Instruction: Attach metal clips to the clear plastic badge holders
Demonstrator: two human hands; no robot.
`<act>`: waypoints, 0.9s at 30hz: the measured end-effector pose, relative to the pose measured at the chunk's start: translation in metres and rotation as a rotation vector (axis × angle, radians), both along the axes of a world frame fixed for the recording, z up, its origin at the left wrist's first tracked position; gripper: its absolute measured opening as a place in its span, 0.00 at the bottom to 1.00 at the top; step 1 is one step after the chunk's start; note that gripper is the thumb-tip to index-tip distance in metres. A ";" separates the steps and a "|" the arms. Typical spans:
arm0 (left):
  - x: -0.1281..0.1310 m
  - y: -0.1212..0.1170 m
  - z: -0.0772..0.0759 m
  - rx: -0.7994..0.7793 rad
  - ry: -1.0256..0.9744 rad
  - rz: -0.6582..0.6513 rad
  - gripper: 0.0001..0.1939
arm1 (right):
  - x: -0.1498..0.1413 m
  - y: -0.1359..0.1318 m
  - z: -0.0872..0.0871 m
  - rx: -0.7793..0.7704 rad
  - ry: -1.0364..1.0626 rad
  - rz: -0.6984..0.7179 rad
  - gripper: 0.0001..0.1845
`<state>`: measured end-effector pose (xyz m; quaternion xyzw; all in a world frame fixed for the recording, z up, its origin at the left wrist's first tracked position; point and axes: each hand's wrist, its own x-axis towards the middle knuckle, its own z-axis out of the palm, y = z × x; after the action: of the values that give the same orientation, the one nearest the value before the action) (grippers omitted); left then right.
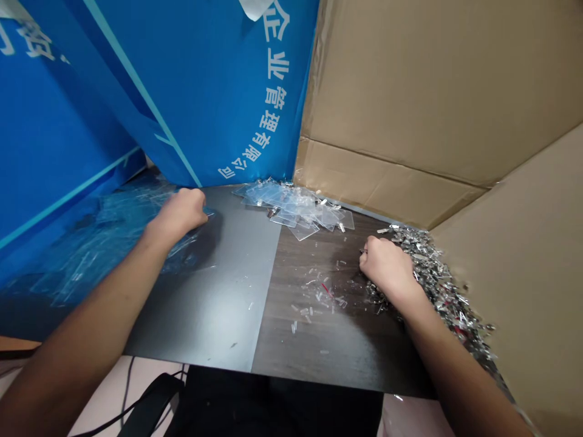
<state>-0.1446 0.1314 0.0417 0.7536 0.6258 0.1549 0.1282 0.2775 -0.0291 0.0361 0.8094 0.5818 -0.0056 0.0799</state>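
My left hand (184, 209) is closed over the dark tabletop, at the right edge of a spread heap of clear plastic sheets (104, 237). Something thin and clear seems to poke out by its fingertips, too small to name. On the right, my right hand (387, 264) is curled at the near edge of a large pile of small shiny metal pieces (437, 273). A dark bit shows beside its fingers, but its kind is hidden. Between the hands, toward the back, lies a stack of clear flat plates (296, 209).
Blue panels with white lettering (237, 91) stand behind the table on the left. Cardboard walls (410, 91) rise at the back and right. Small clear slivers and a red strip (327, 290) are scattered on the wood-look tabletop (291, 352). Cables and an armrest (152, 403) show below.
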 end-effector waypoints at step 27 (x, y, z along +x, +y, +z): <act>0.144 -0.129 -0.016 -0.330 -0.912 -0.352 0.12 | -0.057 -0.029 -0.032 0.125 1.504 0.464 0.21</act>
<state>-0.0007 0.0022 0.0261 0.6730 0.3861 0.3430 0.5295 0.2202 -0.0577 0.0045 0.4495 0.6327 -0.5020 -0.3816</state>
